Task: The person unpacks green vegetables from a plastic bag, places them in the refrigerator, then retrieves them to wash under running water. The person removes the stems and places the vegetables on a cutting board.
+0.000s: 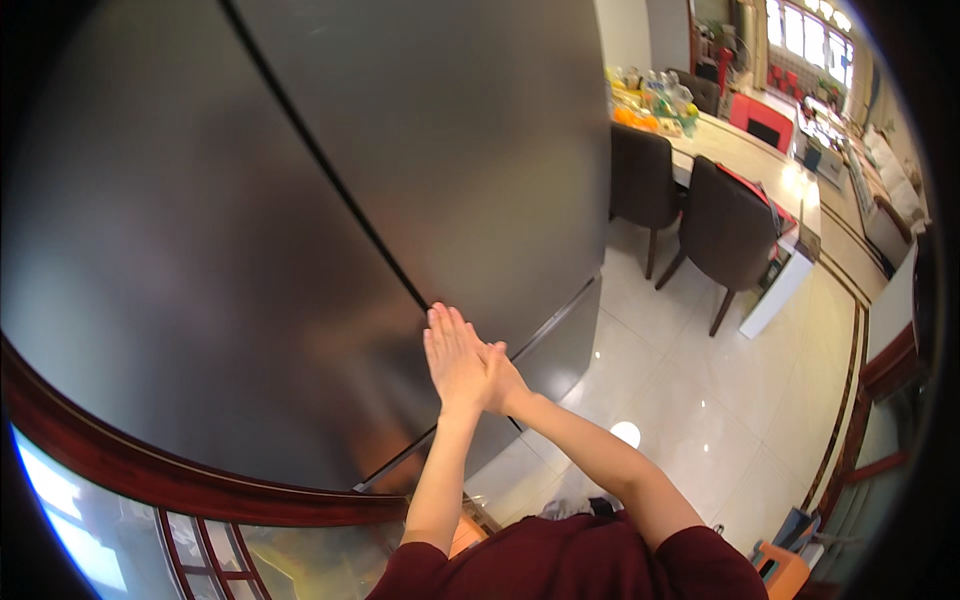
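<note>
My left hand [454, 367] lies flat against my right hand [510, 386] in front of a dark grey metallic refrigerator [300, 247]. The left fingers are straight and side by side, and their tips point up along the black gap [341, 191] between the two tall doors. Much of the right hand, including most of its fingers, is hidden behind the left. Nothing shows between or in the hands. Whether the fingertips touch the refrigerator cannot be made out.
To the right, dark padded chairs [731, 225] stand at a long pale dining table [739, 146] with oranges [634, 118] and plastic bottles [666, 88]. Glossy tiles [697, 375] cover the floor. A dark red wooden frame [187, 472] with glass panes curves along the lower left.
</note>
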`<state>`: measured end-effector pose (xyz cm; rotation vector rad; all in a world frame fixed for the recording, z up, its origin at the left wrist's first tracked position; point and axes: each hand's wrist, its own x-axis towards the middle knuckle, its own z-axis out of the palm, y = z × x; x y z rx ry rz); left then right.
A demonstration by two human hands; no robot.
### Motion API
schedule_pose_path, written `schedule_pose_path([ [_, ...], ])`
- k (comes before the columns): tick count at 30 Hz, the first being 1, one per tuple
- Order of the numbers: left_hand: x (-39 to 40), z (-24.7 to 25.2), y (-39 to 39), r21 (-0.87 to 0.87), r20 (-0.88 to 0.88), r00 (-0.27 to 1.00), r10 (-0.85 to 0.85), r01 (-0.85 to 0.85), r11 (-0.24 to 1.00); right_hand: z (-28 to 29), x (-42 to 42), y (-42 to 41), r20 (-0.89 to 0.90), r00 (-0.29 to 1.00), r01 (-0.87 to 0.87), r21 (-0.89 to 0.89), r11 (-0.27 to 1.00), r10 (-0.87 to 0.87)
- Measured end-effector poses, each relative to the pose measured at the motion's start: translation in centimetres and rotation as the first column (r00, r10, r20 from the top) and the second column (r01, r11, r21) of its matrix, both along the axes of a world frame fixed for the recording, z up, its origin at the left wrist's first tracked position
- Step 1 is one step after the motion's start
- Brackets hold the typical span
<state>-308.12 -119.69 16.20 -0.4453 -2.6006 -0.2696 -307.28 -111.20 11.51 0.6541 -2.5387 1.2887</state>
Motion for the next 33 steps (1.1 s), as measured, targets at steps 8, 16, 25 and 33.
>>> schedule_pose_path([
  [8,2.5,-3.3,8.4,0.288,0.003,0.993,-0.121,0.115,0.951,-6.0,6.5,14.2,0.001,0.954,0.3,-0.03,0.954,-0.3],
  [16,11.7,-10.7,35.6,0.415,0.33,0.602,-0.727,0.599,0.685,-12.9,21.7,38.3,0.185,0.687,0.727,-0.205,0.656,-0.703],
  [25,16.7,-11.4,63.0,0.464,0.399,0.218,-0.891,0.79,0.401,-12.4,32.3,61.0,0.319,0.334,0.918,-0.322,0.23,-0.887],
  [33,18.2,-14.1,85.1,0.331,0.467,0.082,-0.88,0.907,0.261,-12.8,36.6,80.2,0.468,0.08,0.888,-0.434,-0.149,-0.88],
])
